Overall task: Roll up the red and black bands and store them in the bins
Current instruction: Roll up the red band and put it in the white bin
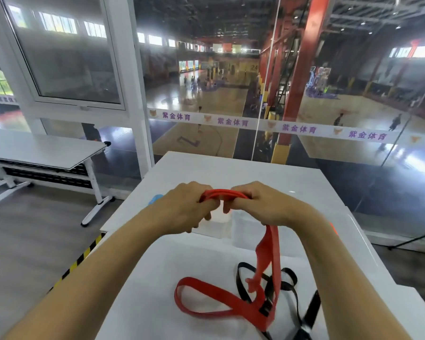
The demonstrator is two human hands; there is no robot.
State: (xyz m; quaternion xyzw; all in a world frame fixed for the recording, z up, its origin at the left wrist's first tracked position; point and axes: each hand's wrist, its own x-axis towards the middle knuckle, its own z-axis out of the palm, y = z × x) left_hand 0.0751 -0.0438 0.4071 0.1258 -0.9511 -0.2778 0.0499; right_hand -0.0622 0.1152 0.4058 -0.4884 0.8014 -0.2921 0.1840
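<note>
Both hands are raised above the white table (304, 182) and hold one end of the red band (221, 304). My left hand (184, 207) grips the folded end with curled fingers. My right hand (263, 204) grips it from the other side, and the folded part arches between them. The band hangs down from under my right hand and lies in a long loop on the table near the front. The black band (288, 280) lies tangled under and beside that loop. Two clear bins (221, 225) stand on the table behind my hands, partly hidden.
A small blue object (155, 198) shows at the table's left edge behind my left wrist. An orange thing (332, 228) peeks out at the right edge. A white folding table (42, 150) stands at left, and a glass wall runs behind.
</note>
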